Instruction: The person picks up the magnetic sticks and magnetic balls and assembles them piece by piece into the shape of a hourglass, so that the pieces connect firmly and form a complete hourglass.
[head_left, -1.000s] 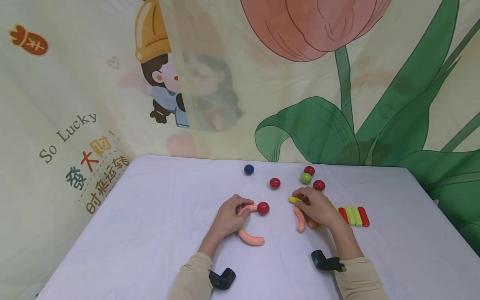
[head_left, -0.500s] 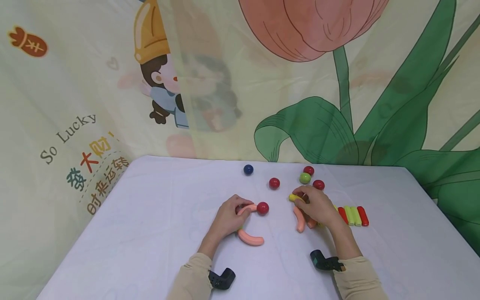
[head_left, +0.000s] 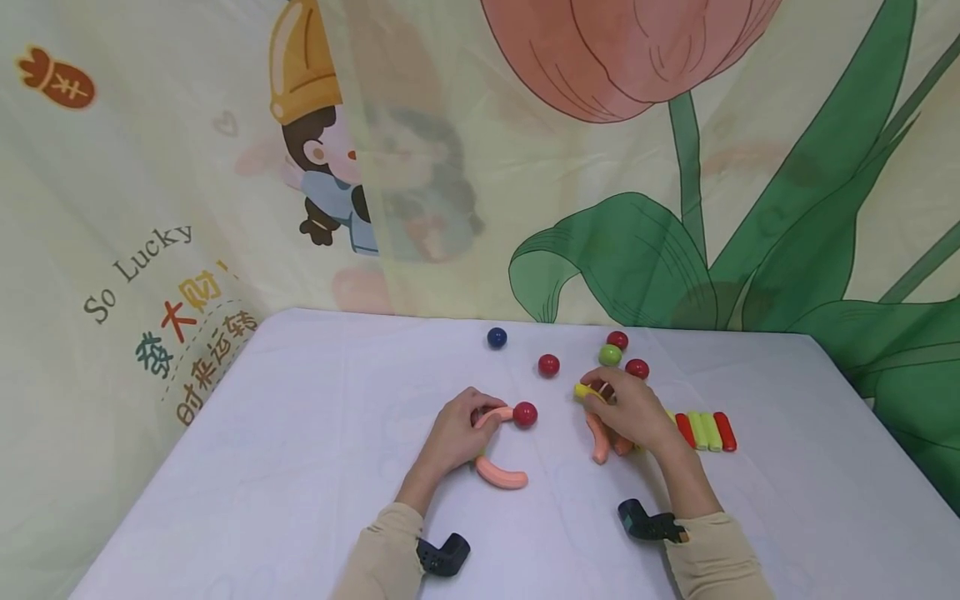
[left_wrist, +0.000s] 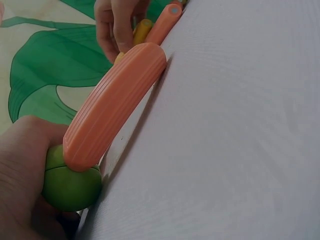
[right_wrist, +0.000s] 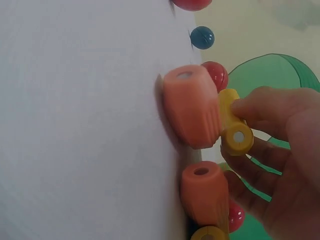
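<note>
Broad tabletop (head_left: 315, 458) separates left hand (head_left: 454, 430), pinching pink piece (head_left: 505, 413), from left edge (head_left: 185, 448).

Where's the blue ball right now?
In the head view, the blue ball sits near the far edge of the white table, left of its nearest red ball.

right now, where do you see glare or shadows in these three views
Head view: a soft shadow on the white cloth beside the right forearm; left wrist view: a dark shadow along the curved pink piece; right wrist view: glints on the blue ball.
</note>
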